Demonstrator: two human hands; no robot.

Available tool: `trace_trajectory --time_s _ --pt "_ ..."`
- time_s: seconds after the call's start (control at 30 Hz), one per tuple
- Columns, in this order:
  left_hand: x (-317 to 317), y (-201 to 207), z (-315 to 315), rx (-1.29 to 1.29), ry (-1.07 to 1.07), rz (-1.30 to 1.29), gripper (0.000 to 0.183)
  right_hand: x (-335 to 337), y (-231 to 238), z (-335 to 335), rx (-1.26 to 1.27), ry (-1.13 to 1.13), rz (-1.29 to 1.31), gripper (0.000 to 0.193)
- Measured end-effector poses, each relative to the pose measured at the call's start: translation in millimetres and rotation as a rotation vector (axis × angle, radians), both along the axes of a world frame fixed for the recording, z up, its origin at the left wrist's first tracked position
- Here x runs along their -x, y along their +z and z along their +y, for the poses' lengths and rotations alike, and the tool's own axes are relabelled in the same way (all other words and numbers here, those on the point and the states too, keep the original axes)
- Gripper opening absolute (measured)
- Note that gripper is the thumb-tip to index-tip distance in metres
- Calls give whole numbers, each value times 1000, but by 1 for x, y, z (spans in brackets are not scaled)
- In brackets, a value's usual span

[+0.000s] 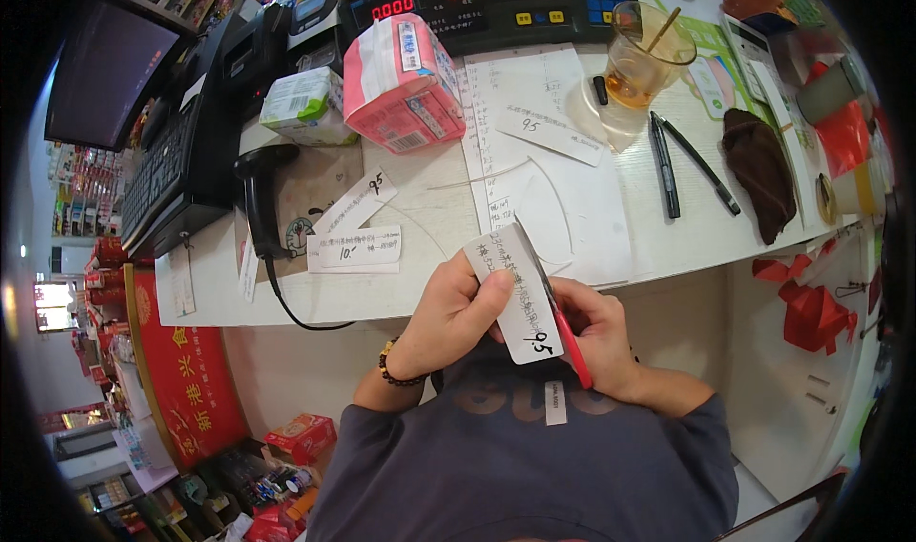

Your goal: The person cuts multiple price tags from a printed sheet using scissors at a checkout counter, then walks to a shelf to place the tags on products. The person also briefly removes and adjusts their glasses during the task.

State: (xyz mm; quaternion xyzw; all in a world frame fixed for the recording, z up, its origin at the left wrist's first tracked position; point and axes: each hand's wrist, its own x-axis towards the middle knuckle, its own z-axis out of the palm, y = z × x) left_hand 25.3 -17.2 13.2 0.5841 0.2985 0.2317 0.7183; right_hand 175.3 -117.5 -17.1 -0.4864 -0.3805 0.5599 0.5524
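Note:
My left hand [441,321] pinches a white handwritten paper tag [518,299], its thumb pressed on the tag's face, above my lap at the table's front edge. In my right hand [603,337] is a pair of scissors with red handles [573,349]; the blades lie along the tag's right edge, and their far side is partly hidden behind the paper. Beyond my hands, thin curved paper strips [553,203] lie on the table. More handwritten tags sit there: a horizontal tag [355,250] and a slanted one [358,203] at the left, and a longer tag [547,133] farther back.
A barcode scanner [260,194] with a trailing cord stands left, beside a black keyboard [157,175]. Behind are a pink package [401,89], a green-white tissue pack [303,106] and a scale [477,3]. Rightward are a glass cup [634,70], two pens [665,165] and a brown cloth [759,170].

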Motion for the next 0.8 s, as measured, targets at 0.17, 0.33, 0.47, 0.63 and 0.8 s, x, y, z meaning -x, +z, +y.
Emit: trace_trajectory --time_s 0.17,0.33,0.47,0.63,0.8 --pt "-1 0 1 36 35 -17 22 5 12 3 57 -80 34 30" --pt "4 -6 5 -18 87 -78 22 -1 29 5 187 -141 17 29" --pt "10 -14 9 -106 139 -112 26 -11 49 3 172 -133 8 33" --pt "15 -10 12 -59 81 -167 30 -17 56 15 -46 -77 -335 39" --pt "19 -6 10 -43 87 -207 29 -15 55 33 -167 -20 -636 43"
